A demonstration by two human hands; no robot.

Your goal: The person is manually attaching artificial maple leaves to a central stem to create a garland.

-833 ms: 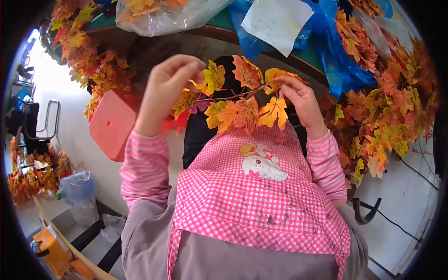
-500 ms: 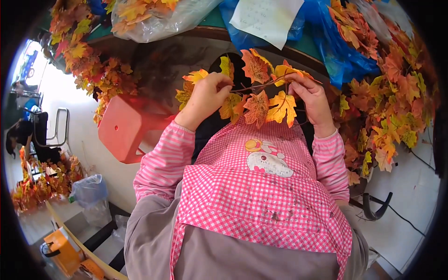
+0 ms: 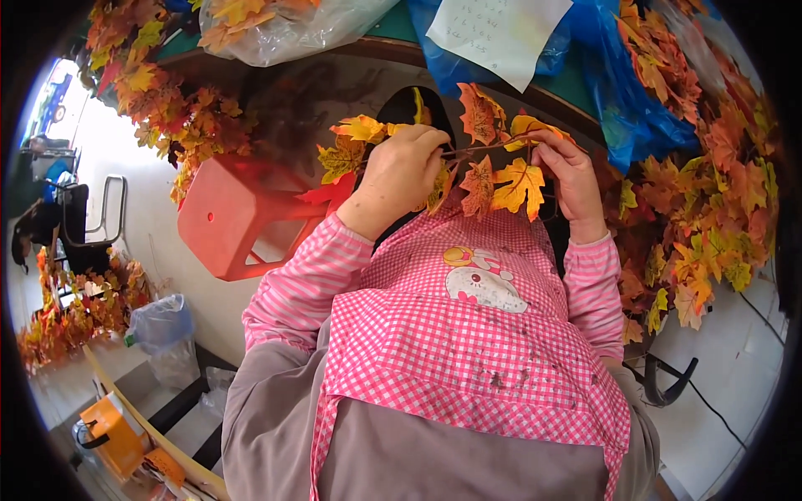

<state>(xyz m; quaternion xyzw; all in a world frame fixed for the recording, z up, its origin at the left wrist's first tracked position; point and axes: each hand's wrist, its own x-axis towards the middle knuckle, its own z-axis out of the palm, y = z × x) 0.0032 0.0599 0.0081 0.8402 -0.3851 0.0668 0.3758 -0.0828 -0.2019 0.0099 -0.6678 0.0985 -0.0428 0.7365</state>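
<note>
Between my hands, above my lap, stretches an artificial maple leaf garland (image 3: 519, 187) with a thin brown stem and yellow, orange and red leaves. My left hand (image 3: 403, 174) is closed round the stem, its fingertips partly hidden behind the knuckles. Leaves stick out on both sides of it, a red one below the wrist. My right hand (image 3: 565, 169) pinches the stem's other end between thumb and fingers, beside a yellow leaf. A pink checked apron (image 3: 451, 334) covers my lap just under the garland.
A red plastic stool (image 3: 219, 219) stands at my left. Ahead is a green table (image 3: 401, 29) with plastic bags (image 3: 292, 37) and a paper sheet (image 3: 493, 33). Heaps of leaf garlands hang at left (image 3: 188, 117) and right (image 3: 702, 217). A cable crosses the floor at right.
My left hand has slid right along the stem, toward the right hand, and a red leaf now shows by its wrist. The right hand has shifted slightly right, still pinching.
</note>
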